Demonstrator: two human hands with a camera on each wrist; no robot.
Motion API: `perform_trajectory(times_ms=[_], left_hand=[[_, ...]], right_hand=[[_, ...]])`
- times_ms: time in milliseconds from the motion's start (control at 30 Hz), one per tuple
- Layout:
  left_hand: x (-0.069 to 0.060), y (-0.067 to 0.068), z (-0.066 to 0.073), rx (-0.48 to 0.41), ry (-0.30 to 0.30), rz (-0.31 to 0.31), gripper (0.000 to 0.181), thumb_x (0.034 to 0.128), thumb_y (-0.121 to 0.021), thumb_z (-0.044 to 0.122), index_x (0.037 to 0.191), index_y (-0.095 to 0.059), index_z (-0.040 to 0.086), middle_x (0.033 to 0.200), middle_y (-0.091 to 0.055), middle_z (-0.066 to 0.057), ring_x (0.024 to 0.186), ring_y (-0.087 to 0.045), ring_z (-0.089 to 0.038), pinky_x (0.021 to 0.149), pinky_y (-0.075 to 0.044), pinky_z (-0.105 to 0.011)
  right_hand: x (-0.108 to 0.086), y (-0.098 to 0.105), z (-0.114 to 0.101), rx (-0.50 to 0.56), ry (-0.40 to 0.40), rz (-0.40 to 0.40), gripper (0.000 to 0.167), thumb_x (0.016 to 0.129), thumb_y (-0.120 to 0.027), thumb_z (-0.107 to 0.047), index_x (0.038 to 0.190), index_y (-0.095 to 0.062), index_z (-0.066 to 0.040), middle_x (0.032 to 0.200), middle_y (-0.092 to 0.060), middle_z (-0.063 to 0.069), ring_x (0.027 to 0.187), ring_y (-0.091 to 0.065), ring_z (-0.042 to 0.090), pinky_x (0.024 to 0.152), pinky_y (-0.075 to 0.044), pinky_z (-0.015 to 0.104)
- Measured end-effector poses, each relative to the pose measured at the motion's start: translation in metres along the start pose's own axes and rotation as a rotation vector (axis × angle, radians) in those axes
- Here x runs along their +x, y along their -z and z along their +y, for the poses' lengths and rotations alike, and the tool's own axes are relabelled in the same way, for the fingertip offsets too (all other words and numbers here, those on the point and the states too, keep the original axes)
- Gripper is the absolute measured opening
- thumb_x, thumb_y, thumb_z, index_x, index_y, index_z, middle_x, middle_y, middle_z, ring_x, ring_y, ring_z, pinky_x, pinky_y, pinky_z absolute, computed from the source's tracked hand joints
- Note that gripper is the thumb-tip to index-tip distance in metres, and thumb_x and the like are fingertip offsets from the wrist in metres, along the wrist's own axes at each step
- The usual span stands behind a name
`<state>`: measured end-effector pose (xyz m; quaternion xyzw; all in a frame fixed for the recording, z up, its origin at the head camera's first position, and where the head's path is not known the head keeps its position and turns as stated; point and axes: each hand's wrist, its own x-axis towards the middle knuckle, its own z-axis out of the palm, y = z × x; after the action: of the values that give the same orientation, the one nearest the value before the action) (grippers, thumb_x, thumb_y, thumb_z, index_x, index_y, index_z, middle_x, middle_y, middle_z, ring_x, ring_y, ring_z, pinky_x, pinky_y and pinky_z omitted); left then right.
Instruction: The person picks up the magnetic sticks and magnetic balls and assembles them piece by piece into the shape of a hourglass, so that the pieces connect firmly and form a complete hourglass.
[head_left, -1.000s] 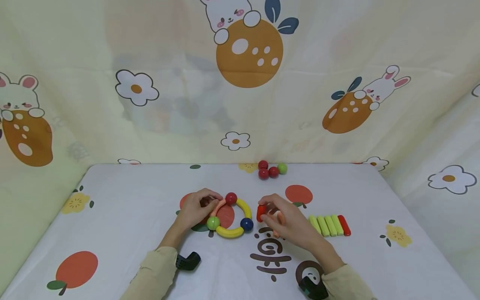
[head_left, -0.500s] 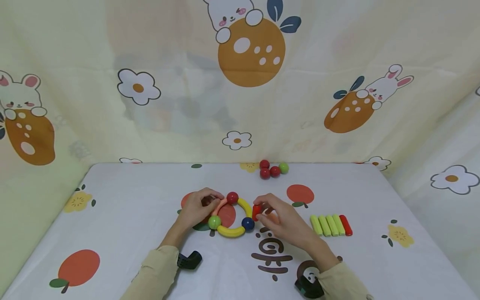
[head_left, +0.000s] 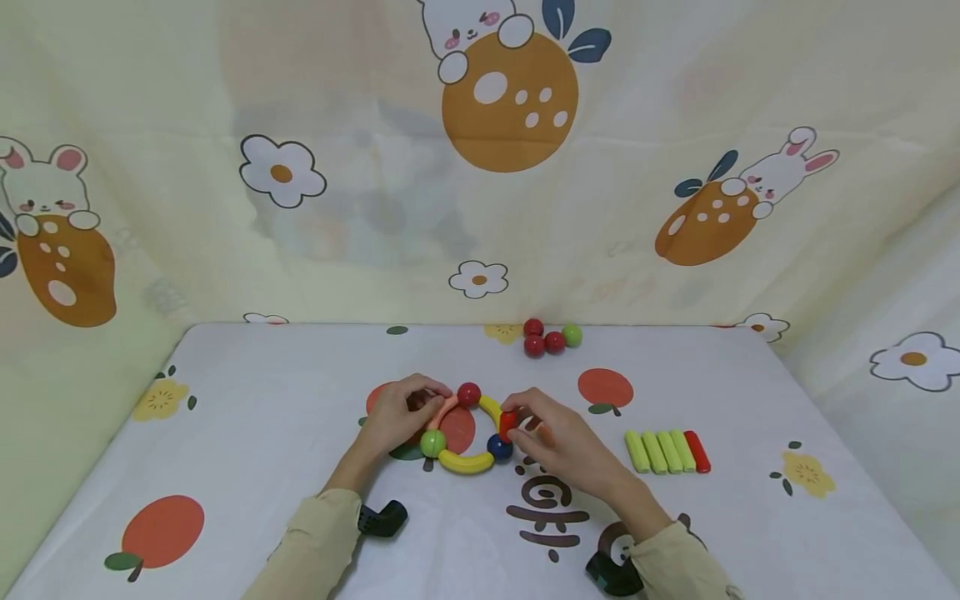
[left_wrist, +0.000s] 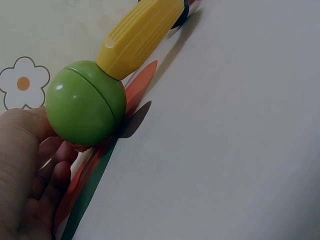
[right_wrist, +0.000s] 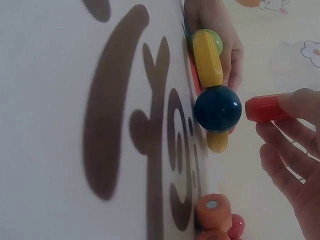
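Note:
A ring of toy balls and rods lies mid-table. It joins a red ball [head_left: 468, 394], a green ball [head_left: 432, 443], a blue ball [head_left: 499, 447], two curved yellow rods [head_left: 465, 463] and a curved pale orange rod [head_left: 444, 410]. My left hand [head_left: 401, 412] holds the orange rod between thumb and fingers, beside the green ball. Between the thumb and index finger of my right hand [head_left: 566, 443] is a short red rod [right_wrist: 267, 108]. Its end points at the blue ball, a narrow gap away in the right wrist view.
To the right lies a row of several light green rods [head_left: 660, 452] and one red rod [head_left: 697, 452]. Red balls [head_left: 534, 346] and a light green ball [head_left: 572, 335] sit at the back edge. Orange pieces [right_wrist: 212, 212], one with a metal disc, lie near my right hand.
My right hand has moved left with the red rod, from apart from the ring to just by the blue ball. The left hand keeps its hold on the orange rod.

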<state>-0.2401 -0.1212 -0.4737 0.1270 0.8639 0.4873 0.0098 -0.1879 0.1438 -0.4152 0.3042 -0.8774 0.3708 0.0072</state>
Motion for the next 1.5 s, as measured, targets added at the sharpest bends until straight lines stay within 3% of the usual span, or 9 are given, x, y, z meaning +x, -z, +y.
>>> perform_trajectory(times_ms=[433,600,767,867,967,1133,1233,1367,1500], left_hand=[[0.002,-0.001,0.003,0.009,0.016,-0.011,0.013,0.0902,-0.064,0.024,0.102,-0.069,0.027,0.091,-0.064,0.007,0.079,-0.055,-0.015,0.069,-0.050,-0.023],[0.002,0.002,0.007,0.060,0.035,-0.037,0.019,0.0901,-0.064,0.027,0.109,-0.067,0.024,0.092,-0.063,0.007,0.080,-0.055,-0.013,0.069,-0.049,-0.023],[0.000,0.003,0.019,0.205,-0.016,-0.067,0.027,0.0885,-0.065,0.033,0.111,-0.068,0.019,0.089,-0.061,0.006,0.075,-0.053,-0.011,0.065,-0.047,-0.023],[-0.002,0.003,0.027,0.261,-0.018,-0.084,0.029,0.0887,-0.065,0.033,0.112,-0.068,0.017,0.090,-0.061,0.004,0.076,-0.052,-0.012,0.066,-0.046,-0.024],[-0.004,0.005,0.034,0.278,0.030,-0.105,0.030,0.0880,-0.067,0.027,0.115,-0.065,0.015,0.090,-0.061,0.003,0.076,-0.052,-0.013,0.066,-0.047,-0.024],[-0.007,0.011,0.045,0.321,0.114,-0.178,0.041,0.0842,-0.068,0.018,0.123,-0.056,0.011,0.086,-0.060,0.001,0.075,-0.053,-0.014,0.065,-0.047,-0.026],[-0.010,0.014,0.052,0.373,0.133,-0.215,0.045,0.0843,-0.067,0.017,0.126,-0.053,0.010,0.085,-0.058,-0.001,0.076,-0.052,-0.015,0.064,-0.046,-0.027],[-0.012,0.016,0.058,0.442,0.085,-0.216,0.047,0.0873,-0.065,0.021,0.131,-0.050,0.012,0.102,-0.058,-0.006,0.085,-0.053,-0.017,0.068,-0.050,-0.030],[-0.006,0.014,0.062,0.472,-0.059,-0.212,0.044,0.0889,-0.064,0.024,0.131,-0.054,0.014,0.123,-0.056,-0.007,0.109,-0.054,-0.021,0.086,-0.053,-0.039]], right_hand=[[-0.002,0.004,0.002,-0.019,-0.018,-0.010,0.037,0.089,-0.065,-0.015,0.122,-0.050,-0.019,0.109,-0.060,-0.009,0.094,-0.060,0.005,0.079,-0.054,0.022],[-0.009,0.024,0.008,-0.012,-0.050,0.008,0.036,0.091,-0.062,-0.014,0.123,-0.049,-0.025,0.114,-0.060,-0.005,0.096,-0.059,0.007,0.080,-0.054,0.027],[-0.024,0.062,0.029,-0.090,-0.069,-0.001,0.030,0.090,-0.063,-0.013,0.119,-0.053,-0.019,0.111,-0.061,-0.005,0.092,-0.060,0.007,0.080,-0.053,0.027],[-0.036,0.087,0.045,-0.136,-0.128,-0.017,0.024,0.092,-0.061,-0.016,0.116,-0.056,-0.013,0.109,-0.063,-0.001,0.093,-0.061,0.011,0.080,-0.052,0.026],[-0.049,0.110,0.058,-0.168,-0.218,-0.047,0.025,0.094,-0.058,-0.024,0.116,-0.056,-0.012,0.109,-0.064,0.003,0.097,-0.060,0.017,0.080,-0.052,0.026],[-0.068,0.141,0.072,-0.150,-0.397,-0.112,0.035,0.094,-0.055,-0.035,0.121,-0.054,-0.011,0.115,-0.062,0.010,0.102,-0.058,0.023,0.076,-0.051,0.023],[-0.077,0.152,0.083,-0.133,-0.476,-0.131,0.038,0.095,-0.054,-0.033,0.123,-0.052,-0.008,0.114,-0.061,0.013,0.099,-0.058,0.023,0.073,-0.050,0.027],[-0.088,0.157,0.099,-0.095,-0.578,-0.188,0.038,0.096,-0.054,-0.031,0.123,-0.049,-0.006,0.109,-0.059,0.012,0.091,-0.058,0.020,0.074,-0.049,0.033],[-0.095,0.159,0.109,-0.041,-0.655,-0.278,0.039,0.095,-0.055,-0.032,0.121,-0.049,-0.004,0.108,-0.057,0.012,0.089,-0.057,0.020,0.075,-0.050,0.034]])
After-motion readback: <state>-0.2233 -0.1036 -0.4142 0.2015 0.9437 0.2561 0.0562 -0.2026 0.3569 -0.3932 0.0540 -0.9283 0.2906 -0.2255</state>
